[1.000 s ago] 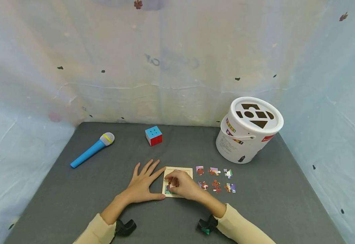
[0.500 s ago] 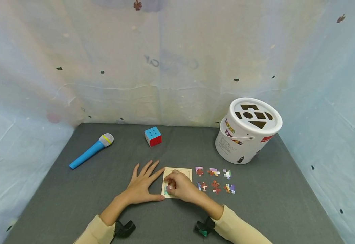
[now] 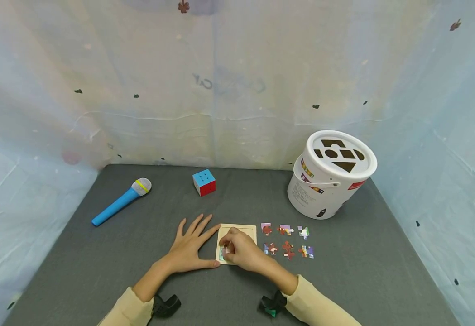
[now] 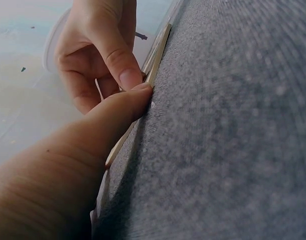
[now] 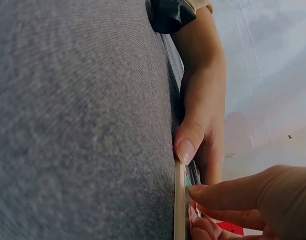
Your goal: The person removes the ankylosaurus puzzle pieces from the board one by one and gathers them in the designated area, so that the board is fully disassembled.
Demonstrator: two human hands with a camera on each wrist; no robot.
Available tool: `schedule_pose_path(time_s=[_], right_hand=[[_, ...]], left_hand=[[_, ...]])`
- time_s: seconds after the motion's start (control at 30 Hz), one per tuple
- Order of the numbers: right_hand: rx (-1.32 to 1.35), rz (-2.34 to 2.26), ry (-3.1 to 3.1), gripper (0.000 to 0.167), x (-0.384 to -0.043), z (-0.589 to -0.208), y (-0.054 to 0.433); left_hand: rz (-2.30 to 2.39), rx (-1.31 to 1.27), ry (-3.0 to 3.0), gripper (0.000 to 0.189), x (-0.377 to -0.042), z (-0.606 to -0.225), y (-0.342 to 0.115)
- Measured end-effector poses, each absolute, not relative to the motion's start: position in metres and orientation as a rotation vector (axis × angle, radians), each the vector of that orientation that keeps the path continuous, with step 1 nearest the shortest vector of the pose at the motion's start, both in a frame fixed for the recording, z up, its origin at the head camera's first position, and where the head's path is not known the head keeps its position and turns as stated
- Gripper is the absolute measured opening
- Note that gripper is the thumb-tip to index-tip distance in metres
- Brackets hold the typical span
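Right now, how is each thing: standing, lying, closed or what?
Bucket: standing, lid on.
Microphone: lying down.
Cube: visible sides each one colour.
Puzzle frame: flat, partly hidden.
Loose puzzle pieces: six, in two rows.
Left grip: fingers spread, thumb touching the frame.
Right grip: fingers curled over the frame; can't tell if anything's held.

The left hand (image 5: 203, 110) rests its thumb tip on a thin board's pale wooden edge (image 5: 180, 212), a black device (image 5: 173, 16) and cream sleeve (image 5: 199, 4) at its wrist. Just beside that thumb, the right hand (image 5: 258, 197) bends its thumb and fingers to the board's coloured face; whether they pinch anything, I can't tell. Something red (image 5: 231, 228) shows past them. The grey bench (image 5: 82, 125) spreads alongside both hands, a pale sheet (image 5: 268, 95) beyond.
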State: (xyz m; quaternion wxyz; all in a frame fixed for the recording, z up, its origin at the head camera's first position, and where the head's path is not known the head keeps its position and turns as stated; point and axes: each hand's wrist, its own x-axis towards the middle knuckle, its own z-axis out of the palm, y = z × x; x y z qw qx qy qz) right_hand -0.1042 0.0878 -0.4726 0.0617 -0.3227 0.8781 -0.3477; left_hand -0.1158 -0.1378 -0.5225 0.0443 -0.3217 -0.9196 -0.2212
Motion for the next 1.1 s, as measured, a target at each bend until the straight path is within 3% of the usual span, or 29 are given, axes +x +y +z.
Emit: schedule_pose_path(time_s=[1.1], right_hand=[[-0.953, -1.094, 2.590, 0.023, -0.1042, -0.4738, 0.0890]], left_hand=[[-0.682, -0.990, -2.795, 0.099, -0.1161, -0.5231, -0.1380]])
